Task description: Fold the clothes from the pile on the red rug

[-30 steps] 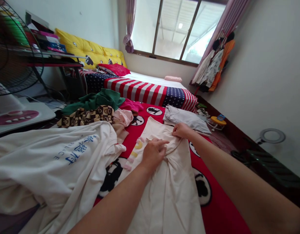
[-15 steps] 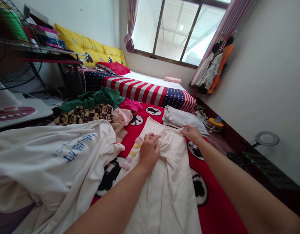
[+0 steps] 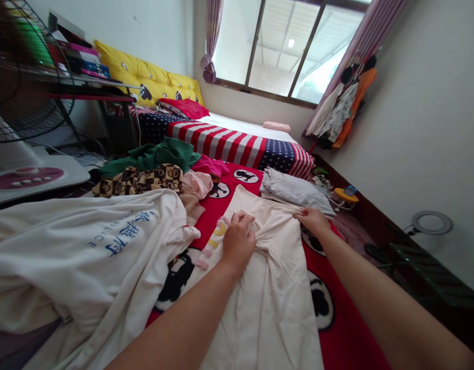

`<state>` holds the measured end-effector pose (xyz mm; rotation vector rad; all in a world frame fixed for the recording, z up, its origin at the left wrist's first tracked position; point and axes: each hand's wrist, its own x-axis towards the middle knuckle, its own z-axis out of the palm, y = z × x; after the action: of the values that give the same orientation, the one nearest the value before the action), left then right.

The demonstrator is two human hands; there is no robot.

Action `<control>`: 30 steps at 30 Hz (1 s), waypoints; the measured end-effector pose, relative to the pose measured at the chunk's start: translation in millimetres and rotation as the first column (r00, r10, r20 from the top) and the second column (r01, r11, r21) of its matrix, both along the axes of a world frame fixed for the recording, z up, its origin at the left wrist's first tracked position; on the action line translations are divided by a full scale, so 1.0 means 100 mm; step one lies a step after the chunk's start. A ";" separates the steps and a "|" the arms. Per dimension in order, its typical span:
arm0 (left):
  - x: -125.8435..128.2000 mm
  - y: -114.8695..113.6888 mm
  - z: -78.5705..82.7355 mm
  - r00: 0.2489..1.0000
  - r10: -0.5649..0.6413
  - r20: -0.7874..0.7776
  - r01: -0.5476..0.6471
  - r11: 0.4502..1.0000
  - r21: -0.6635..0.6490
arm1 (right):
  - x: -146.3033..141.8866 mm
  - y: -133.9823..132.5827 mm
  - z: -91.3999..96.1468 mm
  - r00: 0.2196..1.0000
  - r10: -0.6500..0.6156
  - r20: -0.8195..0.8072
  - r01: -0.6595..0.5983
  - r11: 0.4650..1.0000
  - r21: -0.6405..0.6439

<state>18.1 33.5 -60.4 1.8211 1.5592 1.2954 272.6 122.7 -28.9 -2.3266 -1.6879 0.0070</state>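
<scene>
cream garment (image 3: 283, 303): just nearside of grey folded garment (image 3: 298, 190) | right hand (image 3: 314, 221): beside grey folded garment, fingertips pinching top corner, now drawn outward, so edge spreads wider | left hand (image 3: 239, 240): half-curled on cloth, grip can't tell

I stood in someone's bedroom at home: a bed (image 3: 237, 123) below the window (image 3: 277, 56), purple curtains (image 3: 213, 38), a fan (image 3: 48, 160), hanging clothes (image 3: 343, 110).

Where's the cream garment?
Head view, lower centre: the cream garment lies on the red blanket, right of the blue-lettered white garment, its far right corner in the right hand.
</scene>
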 end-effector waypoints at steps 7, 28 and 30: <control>-0.01 0.00 -0.02 1.000 -0.023 0.009 0.023 1.000 0.018 | -0.64 0.00 0.20 0.946 0.291 0.141 -0.315 0.930 0.191; -0.01 0.03 -0.02 0.991 0.065 0.117 -0.072 0.996 0.052 | -1.35 0.00 0.17 0.909 0.417 0.027 -0.417 0.909 0.017; -0.01 0.03 -0.01 0.990 0.063 0.128 -0.070 0.996 0.051 | -1.42 0.02 0.14 0.899 0.437 0.012 -0.437 0.899 -0.004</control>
<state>17.0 36.8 -61.8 1.6968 1.5416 1.4688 130.9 124.7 -14.4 -1.8981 -2.1793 0.0805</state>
